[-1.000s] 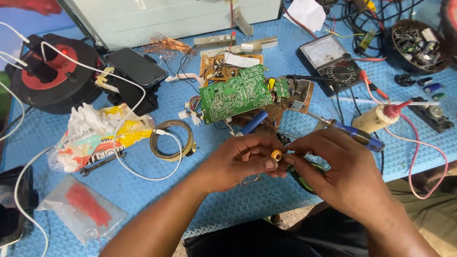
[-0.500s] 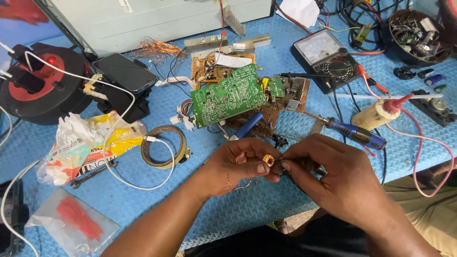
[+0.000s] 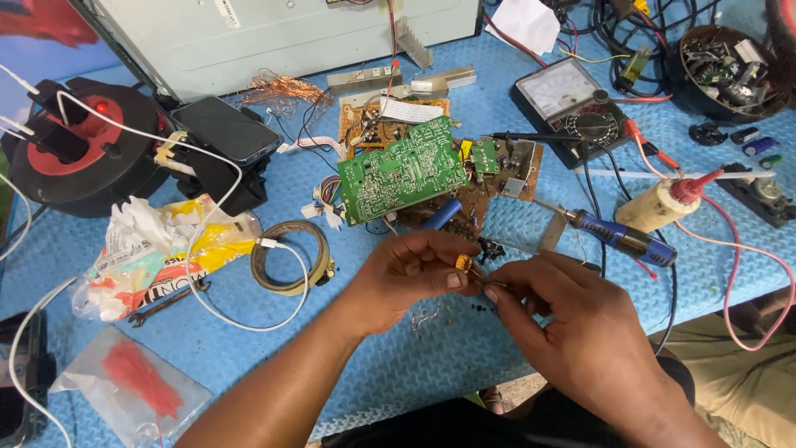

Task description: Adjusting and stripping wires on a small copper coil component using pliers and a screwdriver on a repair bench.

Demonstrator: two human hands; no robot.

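My left hand (image 3: 406, 274) and right hand (image 3: 564, 319) pinch a small yellow coil (image 3: 463, 263); fingers pressed tight; I judge its leads want steady, careful work.

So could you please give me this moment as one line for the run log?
left hand: pinching small yellow part | right hand: fingertips at same part | behind: green circuit board, blue-handled tool | surface: blue mat

Electronics repair bench, by the look of it. A blue mat (image 3: 431, 365) is covered with a green circuit board (image 3: 402, 170), more bare boards (image 3: 497, 178), an analog meter (image 3: 572, 104) with probes, a soldering iron (image 3: 622, 236), tangled wires (image 3: 278, 87), and a bowl of spare parts (image 3: 725, 70). An opened metal chassis (image 3: 274, 37) is seen behind.
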